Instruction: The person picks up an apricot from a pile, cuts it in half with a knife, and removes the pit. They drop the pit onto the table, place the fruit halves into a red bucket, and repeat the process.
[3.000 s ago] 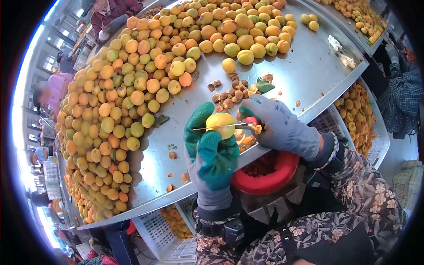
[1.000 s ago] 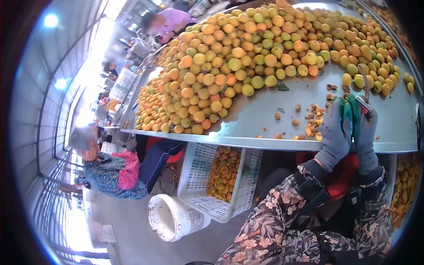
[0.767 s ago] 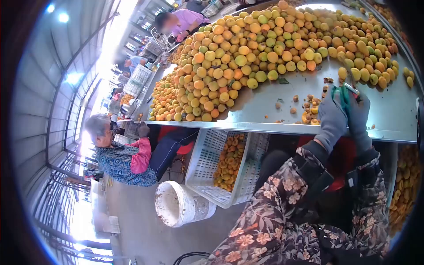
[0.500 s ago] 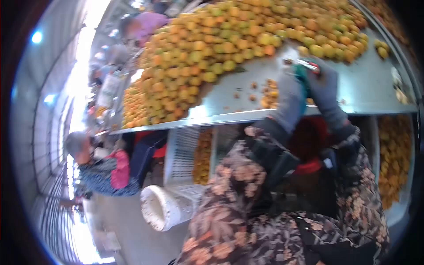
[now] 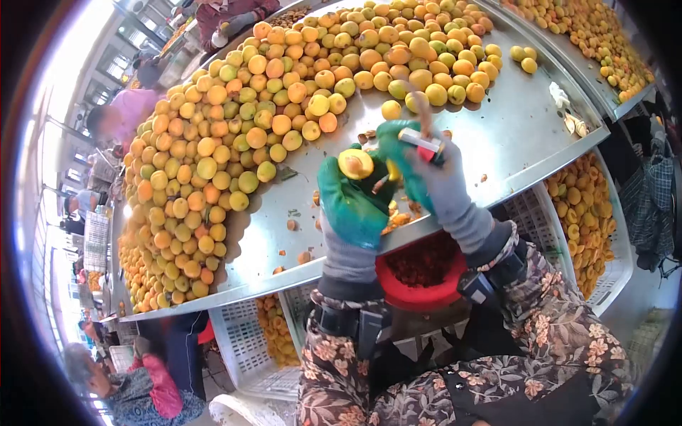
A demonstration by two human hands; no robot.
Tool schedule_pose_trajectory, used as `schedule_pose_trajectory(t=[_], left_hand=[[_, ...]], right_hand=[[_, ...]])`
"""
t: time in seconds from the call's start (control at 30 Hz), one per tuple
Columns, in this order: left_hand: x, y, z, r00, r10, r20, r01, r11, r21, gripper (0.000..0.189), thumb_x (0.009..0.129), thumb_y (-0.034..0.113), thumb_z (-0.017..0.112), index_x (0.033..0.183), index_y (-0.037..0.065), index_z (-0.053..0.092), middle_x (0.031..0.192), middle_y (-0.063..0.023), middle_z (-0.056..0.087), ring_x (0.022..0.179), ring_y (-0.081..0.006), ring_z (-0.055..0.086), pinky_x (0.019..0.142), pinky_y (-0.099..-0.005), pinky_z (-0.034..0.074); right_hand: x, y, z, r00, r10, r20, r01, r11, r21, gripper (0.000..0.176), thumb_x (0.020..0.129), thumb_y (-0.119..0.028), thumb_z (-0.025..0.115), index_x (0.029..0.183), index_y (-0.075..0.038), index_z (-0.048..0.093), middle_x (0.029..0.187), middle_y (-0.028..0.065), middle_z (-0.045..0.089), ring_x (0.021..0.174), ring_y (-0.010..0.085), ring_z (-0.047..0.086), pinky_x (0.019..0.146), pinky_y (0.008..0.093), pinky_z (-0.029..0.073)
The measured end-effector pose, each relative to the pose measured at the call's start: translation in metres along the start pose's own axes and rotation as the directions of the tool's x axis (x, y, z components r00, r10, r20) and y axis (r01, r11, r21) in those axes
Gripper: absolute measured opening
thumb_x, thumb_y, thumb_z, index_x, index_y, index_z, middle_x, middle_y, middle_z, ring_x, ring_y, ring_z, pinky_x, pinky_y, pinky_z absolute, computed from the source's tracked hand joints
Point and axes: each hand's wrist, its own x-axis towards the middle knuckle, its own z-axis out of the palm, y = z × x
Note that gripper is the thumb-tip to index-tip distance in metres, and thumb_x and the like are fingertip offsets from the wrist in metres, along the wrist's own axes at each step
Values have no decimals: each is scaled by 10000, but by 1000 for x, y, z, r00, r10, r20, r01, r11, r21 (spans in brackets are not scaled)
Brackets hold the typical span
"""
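Note:
My left hand [image 5: 352,206], in a green-palmed grey glove, is wrapped round a halved apricot [image 5: 355,164], its cut face turned up with the stone's place showing darker. My right hand [image 5: 423,170], gloved the same way, grips a small tool with a red-and-silver handle [image 5: 420,144]; its working end is hard to make out. A bit of yellow shows between the two hands, just beside the right fingers. Both hands are above the metal table [image 5: 490,138], near its front edge. Small brown stones and apricot pieces [image 5: 401,219] lie under and around them.
A large heap of whole apricots [image 5: 284,92] covers the table's far and left parts. Below the edge are a red basin [image 5: 419,273] of dark stones and crates of apricot halves [image 5: 579,213]. A white bucket [image 5: 249,410] stands lower left. Other people sit or stand at left and behind.
The view has swung, so the heap and table sit differently. My hands, close together before, are now somewhat apart, and the halved apricot shows in my left hand.

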Motion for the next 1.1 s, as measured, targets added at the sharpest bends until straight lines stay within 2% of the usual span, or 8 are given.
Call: schedule_pose_trajectory(t=[0.13, 0.27, 0.47, 0.53, 0.63, 0.77, 0.97, 1.1], left_hand=[[-4, -3, -6, 993, -51, 102, 83, 937, -341, 481, 953, 423, 372, 1164, 11, 503, 1104, -118, 566, 1009, -232, 551, 919, -363, 436], [-8, 7, 0, 998, -37, -45, 20, 940, -339, 452, 951, 404, 409, 1206, 40, 489, 1070, -116, 572, 971, -239, 567, 856, -399, 474], [-13, 1, -9, 953, -159, 259, 216, 954, -206, 356, 946, 372, 443, 1151, 89, 510, 1054, -134, 592, 912, -237, 585, 785, -378, 505], [-26, -6, 10, 986, -162, 37, 166, 972, -166, 409, 963, 344, 414, 1211, 25, 475, 979, -110, 567, 782, -195, 567, 699, -331, 501], [-34, -24, 7, 970, 242, 0, -227, 909, 351, 418, 845, 76, 584, 1226, -1, 430, 1066, -119, 560, 931, -200, 575, 811, -314, 480], [-32, -24, -7, 956, 195, 221, -292, 729, 619, 416, 945, 180, 479, 1322, 74, 338, 1253, -115, 475, 1091, -244, 529, 922, -424, 472], [-23, -27, 0, 997, 19, -75, -13, 997, 76, 357, 817, 59, 541, 1161, 13, 461, 1020, -85, 548, 919, -163, 557, 770, -286, 470], [-13, -43, -12, 928, 358, 103, -314, 603, 733, 273, 862, 110, 510, 1117, 20, 471, 945, -58, 517, 864, -139, 547, 724, -269, 464]], right_hand=[[-2, -16, 16, 946, -87, 311, 209, 899, -384, 305, 770, -84, 672, 1044, 14, 578, 851, 108, 572, 775, 142, 553, 707, 277, 449], [4, -10, 19, 972, 219, 91, -235, 941, 243, 216, 826, -46, 602, 1031, 22, 600, 849, 59, 621, 698, 139, 594, 657, 229, 475], [24, -54, 19, 990, -63, 123, 2, 897, 442, 299, 937, -175, 485, 1163, 13, 534, 932, 102, 593, 553, 64, 457, 475, 198, 389], [18, -45, 26, 988, -131, 77, 91, 917, 389, 299, 937, -185, 487, 1157, 11, 538, 896, 84, 584, 551, 60, 459, 468, 190, 385], [17, -41, 27, 998, -62, 27, 48, 929, 367, 321, 932, -218, 500, 1152, 12, 541, 834, 58, 570, 544, 61, 467, 462, 184, 386], [12, -40, 23, 994, 85, 67, -105, 908, 405, 413, 913, -291, 531, 1145, 50, 530, 745, 37, 554, 537, 70, 482, 463, 185, 386], [3, -33, 24, 979, 185, 84, -201, 813, 547, 390, 920, -269, 519, 1132, 58, 538, 802, 53, 589, 595, 56, 503, 496, 177, 402], [10, -29, 20, 972, 186, 145, -235, 806, 542, 329, 880, -146, 565, 1165, 16, 534, 945, 97, 607, 627, 72, 519, 535, 191, 434]])
